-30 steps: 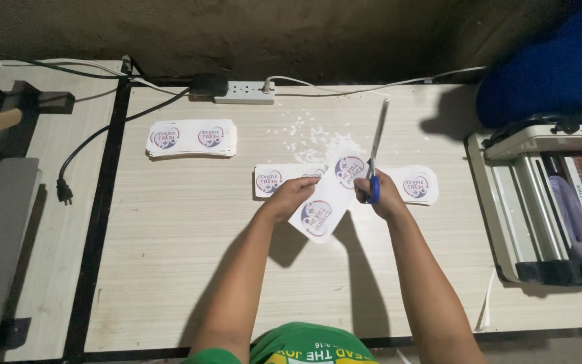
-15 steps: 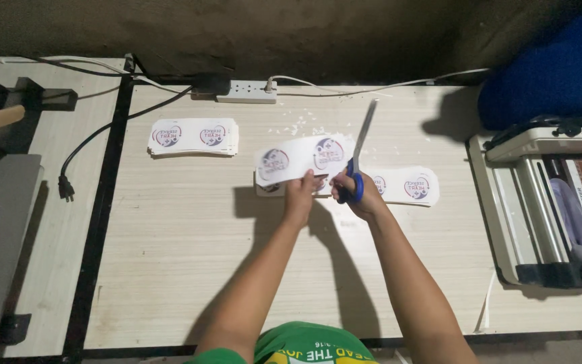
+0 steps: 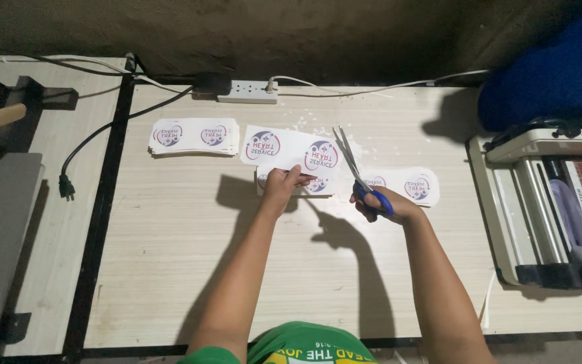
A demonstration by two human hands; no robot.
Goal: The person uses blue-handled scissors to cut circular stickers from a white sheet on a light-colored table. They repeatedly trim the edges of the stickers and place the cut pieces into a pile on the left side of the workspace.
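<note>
My left hand point(image 3: 282, 183) pinches the lower edge of a white paper sheet point(image 3: 289, 151) printed with two round logos, held above the wooden table point(image 3: 237, 256). My right hand point(image 3: 380, 204) grips blue-handled scissors point(image 3: 357, 172), blades slightly apart and pointing up and away, just right of the sheet. Under the sheet lies another printed piece point(image 3: 318, 187). A further printed strip point(image 3: 405, 185) lies right of the scissors. A stack of cut printed sheets point(image 3: 193, 136) rests at the left.
A white power strip point(image 3: 247, 91) with cables lies at the table's far edge. A paper trimmer point(image 3: 547, 209) stands at the right, below a blue cloth point(image 3: 554, 74). Small paper scraps point(image 3: 304, 125) dot the far middle. A loose black plug point(image 3: 67, 187) lies at the left.
My left hand has turned and swung the sheet leftward, away from the scissors. The scissors have come off the paper and now sit to its right.
</note>
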